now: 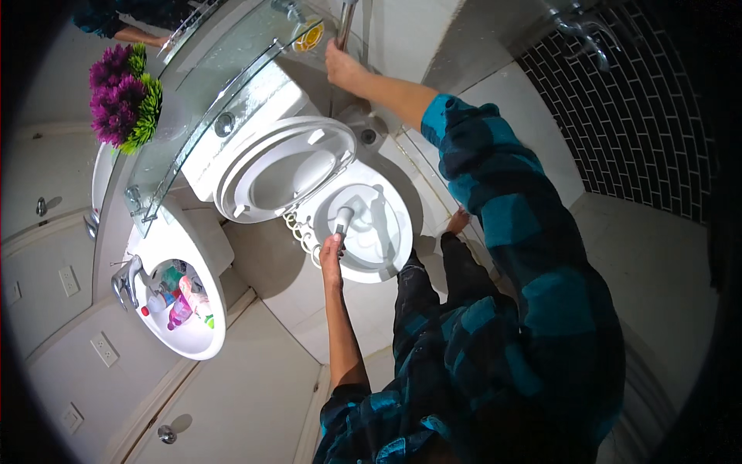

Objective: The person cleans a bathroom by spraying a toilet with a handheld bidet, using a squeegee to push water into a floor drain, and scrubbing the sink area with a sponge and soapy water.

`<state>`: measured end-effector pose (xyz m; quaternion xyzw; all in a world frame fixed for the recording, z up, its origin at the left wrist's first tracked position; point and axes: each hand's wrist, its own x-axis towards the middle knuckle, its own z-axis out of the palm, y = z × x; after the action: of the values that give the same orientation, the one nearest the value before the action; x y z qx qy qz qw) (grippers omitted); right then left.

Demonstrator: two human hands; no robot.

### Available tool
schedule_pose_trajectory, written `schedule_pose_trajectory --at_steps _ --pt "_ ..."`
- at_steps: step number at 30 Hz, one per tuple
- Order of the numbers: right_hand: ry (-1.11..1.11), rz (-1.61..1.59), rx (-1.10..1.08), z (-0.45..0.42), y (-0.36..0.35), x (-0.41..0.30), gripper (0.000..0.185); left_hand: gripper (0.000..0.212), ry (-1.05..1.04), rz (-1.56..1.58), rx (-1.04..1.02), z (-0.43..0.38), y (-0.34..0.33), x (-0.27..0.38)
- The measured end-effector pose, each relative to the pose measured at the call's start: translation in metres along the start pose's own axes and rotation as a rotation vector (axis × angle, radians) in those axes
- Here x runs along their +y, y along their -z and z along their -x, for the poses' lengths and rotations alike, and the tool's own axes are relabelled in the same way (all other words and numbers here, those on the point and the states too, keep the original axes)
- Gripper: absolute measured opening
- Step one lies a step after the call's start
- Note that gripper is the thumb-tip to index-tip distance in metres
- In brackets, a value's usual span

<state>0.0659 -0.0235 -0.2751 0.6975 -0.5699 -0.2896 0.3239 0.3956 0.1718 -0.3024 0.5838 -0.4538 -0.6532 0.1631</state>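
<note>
My left hand (pixel 331 256) grips the dark handle of a white bidet sprayer (pixel 343 217), held over the open bowl of a white toilet (pixel 406 232). A coiled white hose (pixel 294 227) runs beside the bowl's rim. The toilet seat and lid (pixel 232 197) stand raised against the cistern (pixel 284 87). Up at the top, my right hand (pixel 346 69) is at the lower end of an upright metallic pipe or rod (pixel 346 23); whether its fingers close on it cannot be made out. Close to that hand, a round yellow item (pixel 308 36) shows by the glass shelf (pixel 203 124).
A white washbasin (pixel 194 348) at the left holds several bottles (pixel 181 310). Above it juts the glass shelf, near purple artificial flowers (pixel 119 98). A wall faucet (pixel 591 43) is at the upper right. A door knob (pixel 167 434) shows at the lower left.
</note>
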Motion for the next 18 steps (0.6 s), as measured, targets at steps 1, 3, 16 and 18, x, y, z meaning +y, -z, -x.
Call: schedule_pose_trajectory --at_steps 1,3,16,18 --pt "0.049 -0.066 -0.100 -0.009 0.005 0.006 0.027 0.034 0.009 0.003 0.017 -0.001 0.005 -0.001" --pt "0.038 -0.107 -0.011 -0.025 0.006 0.018 0.027 0.033 -0.013 0.007 0.019 -0.004 0.012 -0.001" --pt "-1.014 2.248 0.282 -0.121 -0.147 0.030 0.018 0.037 -0.054 -0.015 0.015 -0.030 0.010 0.007" --pt "-0.876 1.721 0.513 -0.112 -0.145 0.019 0.016 0.037 -0.041 -0.027 0.011 -0.031 0.012 0.005"
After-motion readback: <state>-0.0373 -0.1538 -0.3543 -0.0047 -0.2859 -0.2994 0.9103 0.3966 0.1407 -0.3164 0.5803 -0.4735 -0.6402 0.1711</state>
